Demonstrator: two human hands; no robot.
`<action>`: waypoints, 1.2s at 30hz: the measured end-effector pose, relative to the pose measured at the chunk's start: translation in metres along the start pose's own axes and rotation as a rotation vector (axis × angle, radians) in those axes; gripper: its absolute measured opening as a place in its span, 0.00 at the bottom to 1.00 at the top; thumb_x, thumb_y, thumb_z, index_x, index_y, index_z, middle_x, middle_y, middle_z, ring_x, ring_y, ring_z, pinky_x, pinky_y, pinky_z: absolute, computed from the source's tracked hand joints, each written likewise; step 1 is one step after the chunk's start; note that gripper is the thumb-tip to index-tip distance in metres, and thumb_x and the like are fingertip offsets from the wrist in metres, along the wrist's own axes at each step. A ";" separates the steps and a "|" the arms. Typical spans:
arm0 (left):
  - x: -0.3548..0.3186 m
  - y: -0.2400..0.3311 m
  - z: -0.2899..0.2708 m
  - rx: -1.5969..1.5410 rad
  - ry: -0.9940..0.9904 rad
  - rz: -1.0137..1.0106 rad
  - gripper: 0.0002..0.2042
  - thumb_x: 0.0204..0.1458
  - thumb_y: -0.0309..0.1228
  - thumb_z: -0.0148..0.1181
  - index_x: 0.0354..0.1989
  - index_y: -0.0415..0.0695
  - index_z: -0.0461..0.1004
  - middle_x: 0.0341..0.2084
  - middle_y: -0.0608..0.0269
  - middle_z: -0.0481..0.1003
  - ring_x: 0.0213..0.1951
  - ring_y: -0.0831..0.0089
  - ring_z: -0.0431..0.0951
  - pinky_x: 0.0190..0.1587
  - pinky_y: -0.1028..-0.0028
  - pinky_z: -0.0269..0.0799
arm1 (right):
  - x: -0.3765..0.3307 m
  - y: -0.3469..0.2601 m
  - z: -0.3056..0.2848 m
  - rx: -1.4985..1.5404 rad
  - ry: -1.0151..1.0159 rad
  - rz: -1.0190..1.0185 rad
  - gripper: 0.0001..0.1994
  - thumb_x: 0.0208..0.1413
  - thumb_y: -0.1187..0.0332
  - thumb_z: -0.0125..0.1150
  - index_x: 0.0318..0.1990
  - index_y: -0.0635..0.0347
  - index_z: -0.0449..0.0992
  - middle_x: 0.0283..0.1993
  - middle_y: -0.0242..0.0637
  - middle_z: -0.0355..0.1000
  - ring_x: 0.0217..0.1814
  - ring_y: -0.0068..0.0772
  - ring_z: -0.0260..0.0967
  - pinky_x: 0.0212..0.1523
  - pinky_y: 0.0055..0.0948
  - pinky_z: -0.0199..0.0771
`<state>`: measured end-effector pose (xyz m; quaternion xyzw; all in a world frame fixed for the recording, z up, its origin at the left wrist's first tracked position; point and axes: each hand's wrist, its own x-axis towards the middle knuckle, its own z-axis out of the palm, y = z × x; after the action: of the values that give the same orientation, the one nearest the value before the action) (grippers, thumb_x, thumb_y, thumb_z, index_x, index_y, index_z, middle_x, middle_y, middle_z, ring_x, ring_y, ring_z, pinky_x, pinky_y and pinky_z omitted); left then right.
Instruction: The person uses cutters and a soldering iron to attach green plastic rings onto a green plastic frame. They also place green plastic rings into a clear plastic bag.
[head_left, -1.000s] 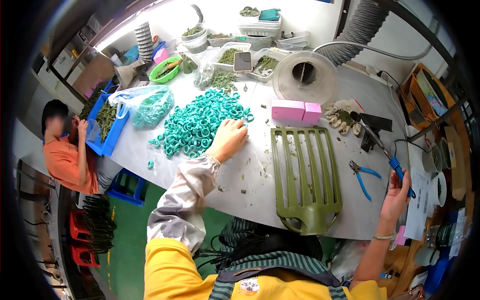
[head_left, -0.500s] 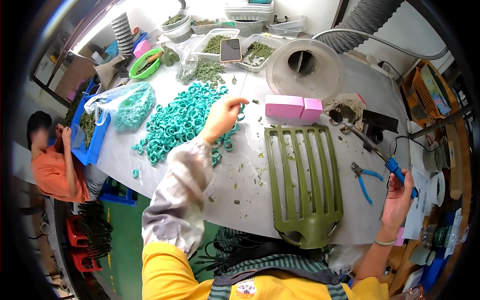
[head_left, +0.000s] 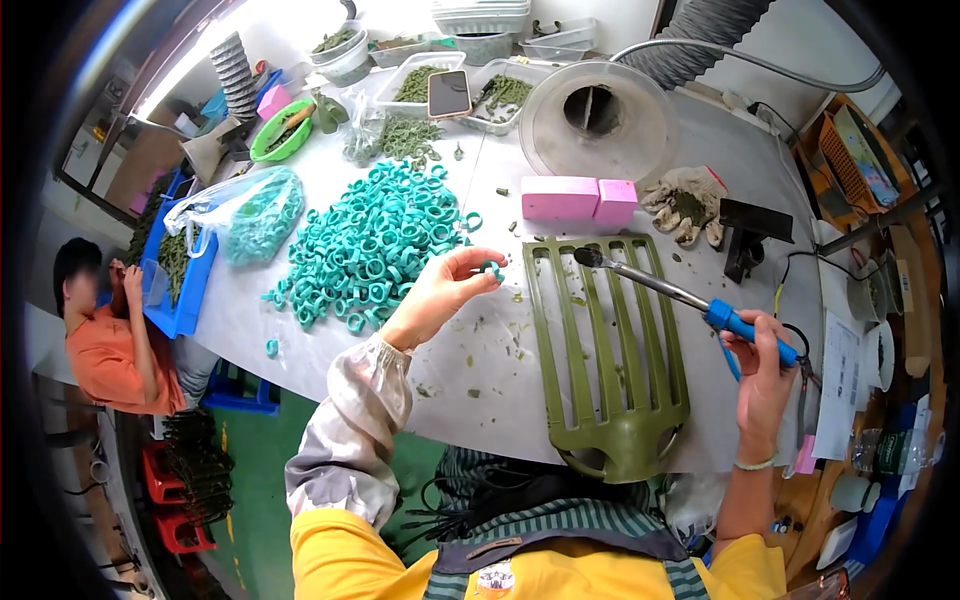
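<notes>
My left hand [head_left: 440,292], in a pale sleeve, pinches a small teal ring [head_left: 492,271] between thumb and forefinger. Just left of it spreads a big heap of similar teal rings [head_left: 365,235]. A soldering iron [head_left: 742,322] with a blue handle is gripped in my right hand [head_left: 762,365], its metal shaft pointing left. The iron's dark, broad tip is over the upper part of an olive-green slotted plastic panel [head_left: 625,440], which lies between my hands at the table's near edge. Whether the tip touches the panel, I cannot tell.
Two pink blocks [head_left: 558,198] lie beyond the panel, beside a soiled glove [head_left: 690,200] and a black stand [head_left: 750,235]. Behind them is a clear funnel hood [head_left: 640,120]. A phone [head_left: 449,94] rests on tubs of green pieces. At far left sits a person in orange [head_left: 120,355].
My left hand has drawn away from the heap toward me, now with a teal ring. My right hand has brought the soldering iron up and left, over the panel.
</notes>
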<state>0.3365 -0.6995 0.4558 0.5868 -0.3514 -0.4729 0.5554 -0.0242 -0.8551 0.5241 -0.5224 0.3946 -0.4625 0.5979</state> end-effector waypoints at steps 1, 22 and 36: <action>0.000 -0.001 0.001 0.019 -0.006 0.005 0.15 0.57 0.25 0.60 0.53 0.38 0.74 0.49 0.62 0.75 0.49 0.76 0.75 0.57 0.75 0.71 | 0.001 -0.003 0.007 -0.079 -0.115 -0.069 0.10 0.64 0.69 0.55 0.43 0.68 0.76 0.41 0.37 0.74 0.38 0.28 0.76 0.44 0.26 0.78; -0.064 -0.034 0.001 0.537 0.199 0.123 0.16 0.52 0.23 0.60 0.51 0.43 0.75 0.36 0.60 0.75 0.33 0.72 0.75 0.41 0.73 0.74 | 0.044 -0.047 0.057 -0.792 -1.205 -0.601 0.11 0.48 0.84 0.64 0.38 0.58 0.80 0.50 0.40 0.71 0.44 0.38 0.74 0.42 0.31 0.76; -0.058 -0.034 0.004 0.399 0.161 0.063 0.14 0.55 0.22 0.60 0.51 0.42 0.76 0.43 0.61 0.74 0.38 0.76 0.79 0.43 0.76 0.76 | 0.049 -0.055 0.036 -0.715 -1.172 -0.507 0.12 0.48 0.86 0.60 0.37 0.58 0.80 0.48 0.39 0.70 0.43 0.36 0.72 0.41 0.31 0.73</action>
<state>0.3117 -0.6419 0.4323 0.7096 -0.4106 -0.3283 0.4691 0.0154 -0.8946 0.5841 -0.9226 0.0039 -0.0742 0.3785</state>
